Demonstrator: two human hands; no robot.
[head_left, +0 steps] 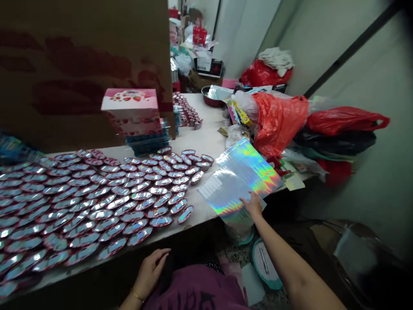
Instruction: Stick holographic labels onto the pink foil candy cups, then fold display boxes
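My right hand (253, 204) is at the near edge of a shiny holographic sheet (238, 176), its fingers closed on that edge. The sheet lies on the right part of the white table and juts past its front edge. My left hand (151, 269) is low in front of my body, below the table edge, with nothing visible in it and its fingers slightly apart. Many oval, silver-topped items with red rims (109, 198) cover the left and middle of the table in close rows.
A pink and white strawberry box (130, 107) rests on blue packs before a large cardboard box (80, 56). Red plastic bags (279, 120) and a metal bowl (213, 97) are at the back right. On the floor is a round teal-rimmed container (266, 265).
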